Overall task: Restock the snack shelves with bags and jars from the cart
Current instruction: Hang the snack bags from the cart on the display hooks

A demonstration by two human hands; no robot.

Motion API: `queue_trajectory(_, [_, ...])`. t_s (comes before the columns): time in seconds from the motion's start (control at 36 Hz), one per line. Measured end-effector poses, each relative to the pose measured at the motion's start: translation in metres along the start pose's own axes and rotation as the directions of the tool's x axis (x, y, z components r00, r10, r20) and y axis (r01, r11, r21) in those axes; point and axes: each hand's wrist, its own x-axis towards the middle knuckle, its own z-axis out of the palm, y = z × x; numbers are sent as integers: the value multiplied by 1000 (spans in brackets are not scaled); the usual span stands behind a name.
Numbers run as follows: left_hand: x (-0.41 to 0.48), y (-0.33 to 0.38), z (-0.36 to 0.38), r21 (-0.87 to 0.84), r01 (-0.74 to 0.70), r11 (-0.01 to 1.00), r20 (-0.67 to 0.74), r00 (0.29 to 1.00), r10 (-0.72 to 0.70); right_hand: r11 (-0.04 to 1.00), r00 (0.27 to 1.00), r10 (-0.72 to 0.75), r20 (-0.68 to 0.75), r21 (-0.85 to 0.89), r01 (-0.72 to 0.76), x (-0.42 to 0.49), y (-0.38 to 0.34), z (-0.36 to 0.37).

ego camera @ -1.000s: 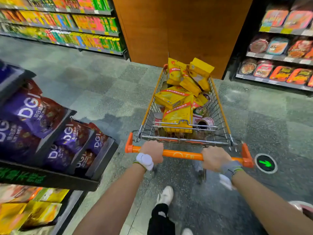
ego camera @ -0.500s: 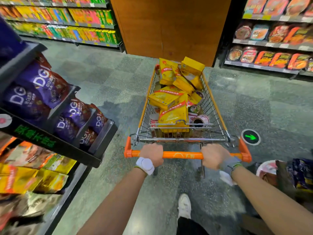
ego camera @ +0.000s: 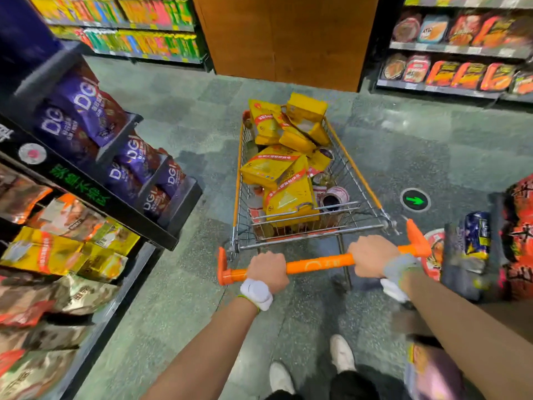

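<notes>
1. A person's left hand [ego camera: 266, 271] and right hand [ego camera: 372, 255] each grip the orange handle [ego camera: 317, 265] of a wire cart [ego camera: 356, 171] in a shop aisle.
2. Yellow bags [ego camera: 291, 194] are heaped along the cart's whole length. A jar [ego camera: 334, 197] lies on its side by the cart's right wall.
3. Left of the cart, a black shelf [ego camera: 86, 183] holds purple bags [ego camera: 86, 111], with yellow packs [ego camera: 43, 252] on the tier below.
4. Right of the cart, blurred red packets [ego camera: 519, 241] fill a rack.
</notes>
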Motion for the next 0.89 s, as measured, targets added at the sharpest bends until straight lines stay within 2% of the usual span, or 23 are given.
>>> queue_trajectory(0.25, [-35,81,30,-116,75,990,7,997,-75,996,999,-2,-51,-90,-3,-35,42,21])
queue_trajectory(0.39, [-44,118,36,-212,101,972,15,995,-100,993,997,52,-48,-100,-56,-41,62,27])
queue_trajectory(0.5, [-51,145,35,-251,90,964,-7,996,-94,980,994,97,-50,-172,-104,-33,78,30])
queue_trajectory(0.61, [-50,164,29,-274,33,961,-48,998,-48,958,981,122,-148,-242,-156,-19,98,32])
queue_trajectory(0.69, [-46,171,20,-195,-21,981,-90,996,3,940,970,107,-218,-295,-170,-5,112,31])
queue_trajectory(0.89, [-26,181,10,-232,38,972,-104,993,-63,933,940,8,-340,-337,-130,41,123,16])
